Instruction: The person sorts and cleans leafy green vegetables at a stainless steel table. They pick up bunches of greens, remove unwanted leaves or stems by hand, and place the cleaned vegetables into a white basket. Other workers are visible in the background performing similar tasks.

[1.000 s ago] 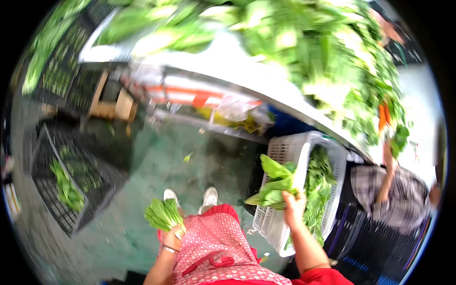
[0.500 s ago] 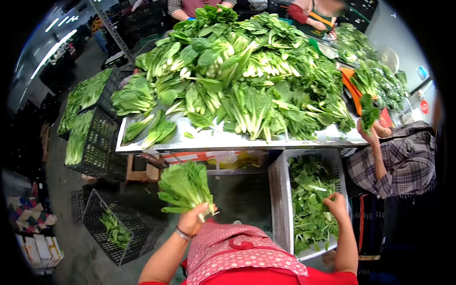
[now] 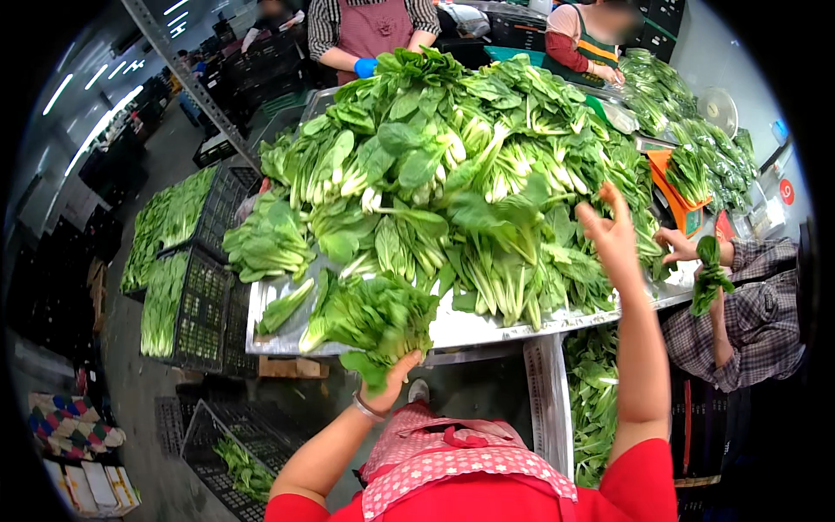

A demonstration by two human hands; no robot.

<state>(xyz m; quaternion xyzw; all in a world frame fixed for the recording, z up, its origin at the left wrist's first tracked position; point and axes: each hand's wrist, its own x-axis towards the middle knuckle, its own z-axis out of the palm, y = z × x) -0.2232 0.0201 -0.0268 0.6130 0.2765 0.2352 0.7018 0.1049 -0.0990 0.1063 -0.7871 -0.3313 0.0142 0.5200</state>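
In my left hand [image 3: 393, 383] is a bunch of leafy greens [image 3: 376, 315], gripped by its base with the leaves fanned out over the table's near edge. My right hand [image 3: 611, 230] is raised over the right side of a big heap of greens [image 3: 409, 148], its fingers spread and nothing in them. Left of that hand, one bunch [image 3: 509, 222] on the heap is smeared by motion. The heap lies on a metal table [image 3: 470, 329]. Beneath the table's right part, a pale crate [image 3: 550, 391] holds loose leaves [image 3: 593, 404].
Black crates of greens [image 3: 198, 309] stand at the left, with another crate [image 3: 204, 448] on the floor. At the right a person in a plaid shirt [image 3: 739, 313] holds a small bunch. Two people [image 3: 374, 26] work across the table. An orange device [image 3: 674, 187] sits far right.
My right hand has left the crate of leaves and risen over the heap, fingers now spread. My left hand has brought its bunch rightward, to the table edge. The view has shifted.
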